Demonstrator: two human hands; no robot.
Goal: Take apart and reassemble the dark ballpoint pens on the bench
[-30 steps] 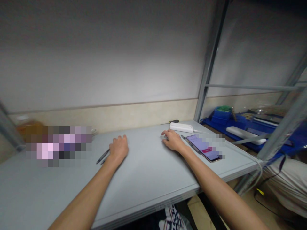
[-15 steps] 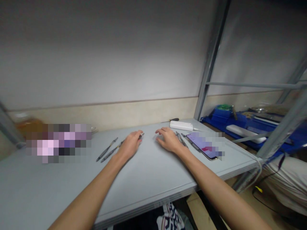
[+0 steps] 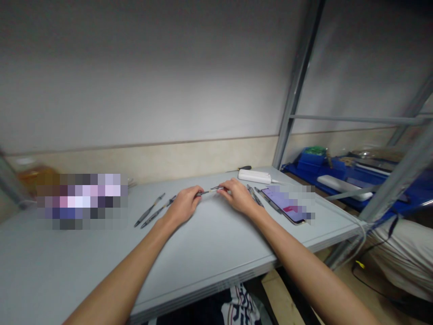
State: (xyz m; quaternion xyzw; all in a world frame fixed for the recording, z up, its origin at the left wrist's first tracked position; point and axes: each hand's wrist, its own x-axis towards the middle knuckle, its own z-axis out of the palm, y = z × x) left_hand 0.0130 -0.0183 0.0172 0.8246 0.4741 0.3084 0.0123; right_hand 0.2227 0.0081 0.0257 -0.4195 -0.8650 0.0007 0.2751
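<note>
A slim grey pen point(image 3: 211, 190) spans the gap between my hands, a little above the grey tabletop point(image 3: 206, 243). My left hand point(image 3: 185, 201) is closed around its left end. Thumb and fingers of my right hand point(image 3: 234, 194) pinch the other end. Whether it is one piece or two parts meeting is too small to tell. Left of my left hand, two dark grey pens point(image 3: 149, 211) lie side by side, one partly behind the hand. Beside my right wrist more grey pens point(image 3: 253, 195) lie next to a phone point(image 3: 280, 205) with a lit screen.
A white power strip point(image 3: 254, 176) with a cable and a dark-handled screwdriver point(image 3: 245, 168) lie near the wall. A pixelated area covers things at the left. Metal posts point(image 3: 294, 99) frame the table's right end. Beyond them are a blue surface point(image 3: 338, 174) and a white, fabric-like thing point(image 3: 406, 257).
My right hand has moved from open fingers to a pinch on the pen's right end. More of the pen now shows beyond my left hand, which stays in nearly the same place.
</note>
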